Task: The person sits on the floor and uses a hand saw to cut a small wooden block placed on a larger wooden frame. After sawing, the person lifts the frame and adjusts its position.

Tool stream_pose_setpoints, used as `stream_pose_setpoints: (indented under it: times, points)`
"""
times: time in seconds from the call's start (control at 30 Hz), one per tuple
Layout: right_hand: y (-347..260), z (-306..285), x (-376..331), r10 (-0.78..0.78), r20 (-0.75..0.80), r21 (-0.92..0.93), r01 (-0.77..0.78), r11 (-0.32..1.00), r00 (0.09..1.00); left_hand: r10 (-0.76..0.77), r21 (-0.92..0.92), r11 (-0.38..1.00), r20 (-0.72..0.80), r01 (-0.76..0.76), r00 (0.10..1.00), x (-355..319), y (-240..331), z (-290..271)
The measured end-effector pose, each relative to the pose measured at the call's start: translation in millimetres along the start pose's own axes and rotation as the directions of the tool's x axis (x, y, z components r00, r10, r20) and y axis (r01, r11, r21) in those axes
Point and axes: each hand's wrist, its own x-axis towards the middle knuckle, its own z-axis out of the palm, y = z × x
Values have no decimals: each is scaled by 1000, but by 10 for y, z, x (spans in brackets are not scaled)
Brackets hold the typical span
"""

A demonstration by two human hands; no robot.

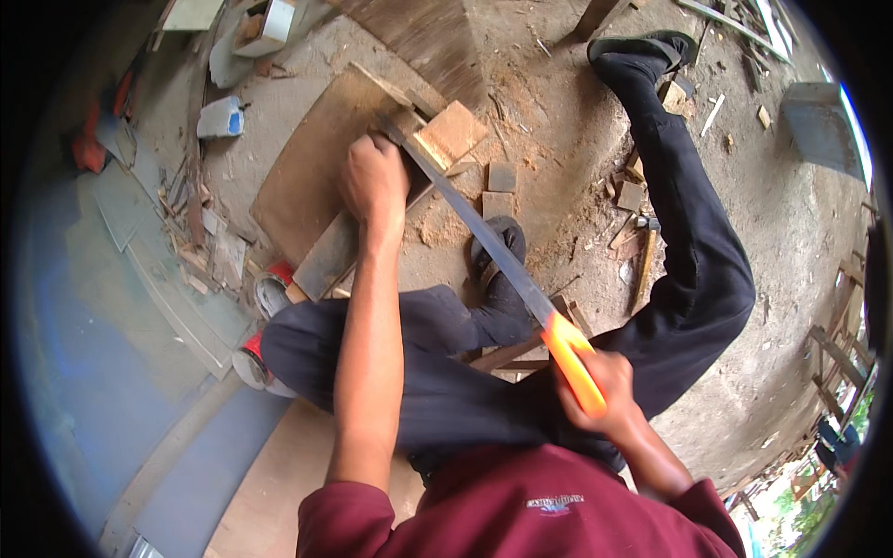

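Observation:
My right hand is closed round the orange-and-yellow handle of a handsaw. The saw's long blade runs up and left, its far end lying against the wood beside my left hand. That hand is closed and bears down on a wooden board, its fingertips partly hidden. Just right of the blade's far end sits a pale square wood block. A large brown wooden panel lies beneath and left of my left hand. Whether the teeth are inside a cut cannot be made out.
Small wood squares and sawdust lie near my foot. A hammer rests by my right leg. Red-and-white cans stand beside my left knee. Wood scraps litter the left, and a grey metal box is far right.

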Motion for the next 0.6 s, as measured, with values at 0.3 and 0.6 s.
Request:
stream_pose_setpoints:
  times: [0.3,0.6]
  points:
    - [-107,459,1453,23,-113,154,-6,988,993,167,-76,985,171,-156,971,136,-209,-28]
    - [295,527,1344,-68,-116,233,93,968,991,369,-127,919,-60,-374,927,232,-368,140]
